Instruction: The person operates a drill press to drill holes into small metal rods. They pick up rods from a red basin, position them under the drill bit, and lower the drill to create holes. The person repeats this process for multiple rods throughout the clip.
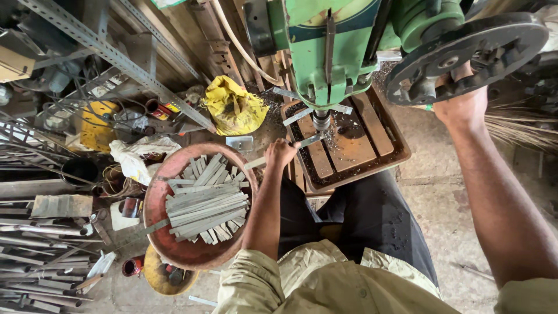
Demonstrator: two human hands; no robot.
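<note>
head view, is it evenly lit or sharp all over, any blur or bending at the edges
Head view: soft daylight, no hard glare; the strip held by the left hand under the drill is sharp; the handwheel gripped by the right hand looks stretched near the wide-angle edge; upper left corner falls into shadow.

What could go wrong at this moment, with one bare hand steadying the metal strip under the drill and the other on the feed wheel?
1. The left hand holds the metal strip right by the drill bit; no clamp shows, so a catching bit could spin the strip into the fingers.
2. Metal shavings litter the drill table near bare skin; cuts seem possible.
3. The right hand on the feed wheel could press too fast.
</note>
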